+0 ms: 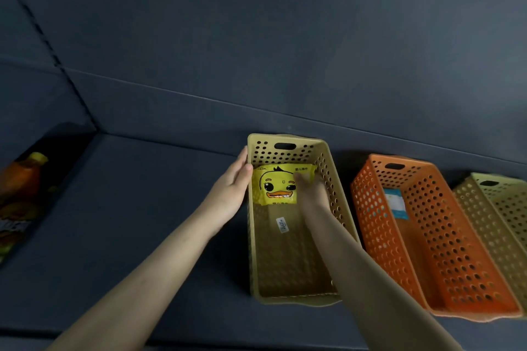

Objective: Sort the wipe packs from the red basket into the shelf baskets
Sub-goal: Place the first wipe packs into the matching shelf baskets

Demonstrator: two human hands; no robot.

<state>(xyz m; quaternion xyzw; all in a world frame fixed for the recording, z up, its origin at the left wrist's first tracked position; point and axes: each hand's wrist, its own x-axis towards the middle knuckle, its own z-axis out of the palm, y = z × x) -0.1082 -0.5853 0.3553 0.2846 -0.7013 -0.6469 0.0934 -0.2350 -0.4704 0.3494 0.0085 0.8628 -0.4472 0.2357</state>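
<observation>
A yellow wipe pack with a duck face lies at the far end of a tan perforated shelf basket. My right hand reaches into that basket and grips the pack's right edge. My left hand rests flat against the outside of the basket's left wall, fingers together. To the right stands an orange perforated basket with a light blue and white pack inside. The red basket is out of sight.
A second tan basket sits at the far right, cut by the frame edge. A dark printed package leans at the far left of the shelf. The shelf floor and back wall are dark grey.
</observation>
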